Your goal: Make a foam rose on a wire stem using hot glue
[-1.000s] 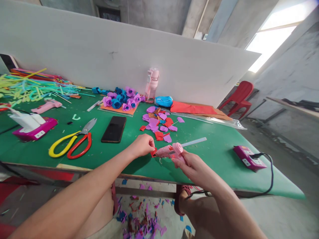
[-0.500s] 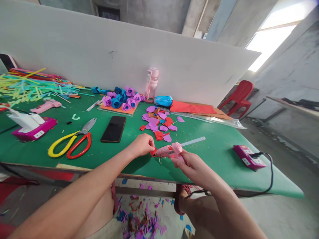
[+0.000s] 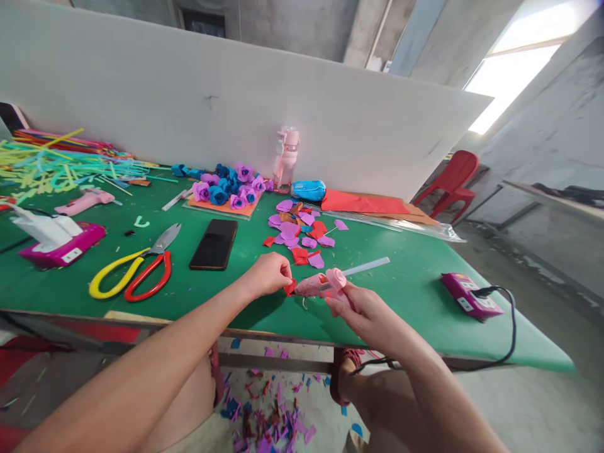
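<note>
Near the table's front edge, my left hand (image 3: pixel 271 275) pinches a small red paper petal (image 3: pixel 289 289) between thumb and fingertips. My right hand (image 3: pixel 361 308) is wrapped round the handle of a pink hot glue gun (image 3: pixel 323 284). Its nozzle points left and meets the red petal, and a clear glue stick (image 3: pixel 367 266) juts from its back end. Whether glue is coming out is too small to tell. Just beyond my hands lies a loose pile of purple, red and brown paper petals (image 3: pixel 290 230).
Scissors (image 3: pixel 148 261) and a black phone (image 3: pixel 214 245) lie to the left. Purple and blue paper roses (image 3: pixel 231 185) sit behind them. A second glue gun (image 3: pixel 85 201) and a power strip (image 3: pixel 63 245) are far left. Another power strip (image 3: pixel 470 296), its cord hanging over the edge, stands at right.
Both hands, the petal and the glue gun keep nearly the same position. The whole view has shifted very slightly.
</note>
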{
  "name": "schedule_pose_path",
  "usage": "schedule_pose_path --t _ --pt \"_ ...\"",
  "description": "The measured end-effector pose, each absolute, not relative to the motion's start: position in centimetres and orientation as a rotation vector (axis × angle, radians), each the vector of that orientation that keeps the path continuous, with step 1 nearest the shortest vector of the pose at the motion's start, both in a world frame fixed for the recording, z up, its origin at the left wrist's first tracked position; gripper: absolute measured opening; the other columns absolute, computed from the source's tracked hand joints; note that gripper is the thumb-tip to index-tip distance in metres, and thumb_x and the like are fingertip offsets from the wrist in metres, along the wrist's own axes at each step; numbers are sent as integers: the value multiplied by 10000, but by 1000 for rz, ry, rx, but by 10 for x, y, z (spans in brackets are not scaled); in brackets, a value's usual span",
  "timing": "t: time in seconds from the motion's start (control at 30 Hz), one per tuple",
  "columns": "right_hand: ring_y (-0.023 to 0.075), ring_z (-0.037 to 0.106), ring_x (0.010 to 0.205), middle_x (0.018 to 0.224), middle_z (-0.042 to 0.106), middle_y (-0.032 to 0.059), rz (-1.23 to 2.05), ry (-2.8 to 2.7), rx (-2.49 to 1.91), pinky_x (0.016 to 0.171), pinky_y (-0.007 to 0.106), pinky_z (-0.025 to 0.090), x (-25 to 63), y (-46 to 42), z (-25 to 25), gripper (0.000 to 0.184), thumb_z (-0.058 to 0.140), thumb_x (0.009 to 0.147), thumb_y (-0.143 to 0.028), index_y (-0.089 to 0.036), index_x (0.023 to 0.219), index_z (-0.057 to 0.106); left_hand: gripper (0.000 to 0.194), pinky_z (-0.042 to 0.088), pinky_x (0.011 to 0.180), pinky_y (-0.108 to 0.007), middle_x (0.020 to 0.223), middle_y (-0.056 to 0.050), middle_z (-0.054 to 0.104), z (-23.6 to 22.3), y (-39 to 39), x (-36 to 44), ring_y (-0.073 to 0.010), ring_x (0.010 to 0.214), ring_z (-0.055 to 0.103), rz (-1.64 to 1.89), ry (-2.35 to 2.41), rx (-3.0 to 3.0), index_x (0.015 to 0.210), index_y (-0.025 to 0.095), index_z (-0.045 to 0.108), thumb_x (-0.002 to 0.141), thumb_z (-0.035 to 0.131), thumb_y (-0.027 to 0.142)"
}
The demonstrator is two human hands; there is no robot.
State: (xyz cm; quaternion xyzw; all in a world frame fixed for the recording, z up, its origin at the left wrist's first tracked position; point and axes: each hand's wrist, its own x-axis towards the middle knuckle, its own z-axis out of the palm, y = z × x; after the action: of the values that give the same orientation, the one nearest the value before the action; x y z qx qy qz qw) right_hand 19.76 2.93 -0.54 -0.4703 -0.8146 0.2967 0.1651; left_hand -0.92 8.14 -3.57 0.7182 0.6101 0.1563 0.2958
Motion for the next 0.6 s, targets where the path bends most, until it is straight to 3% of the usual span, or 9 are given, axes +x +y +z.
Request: schedule_pose_path --t 0.23,0.6 --pt "142 488 582 663 559 5 800 -2334 -1336 552 247 381 199 29 -5 323 347 896 -393 -181 865 589 87 353 505 -211 594 -9 645 -36 82 -9 -129 594 565 414 1629 1930 602 158 649 589 563 150" --pt "143 491 579 665 566 0 773 -2330 -1361 542 243 359 201 29 -4 317 361 896 -391 -188 908 603 98 357 512 -211 610 -6 649 -36 82 -9 -125 598 562 399 1646 1940 624 163 658 595 564 158"
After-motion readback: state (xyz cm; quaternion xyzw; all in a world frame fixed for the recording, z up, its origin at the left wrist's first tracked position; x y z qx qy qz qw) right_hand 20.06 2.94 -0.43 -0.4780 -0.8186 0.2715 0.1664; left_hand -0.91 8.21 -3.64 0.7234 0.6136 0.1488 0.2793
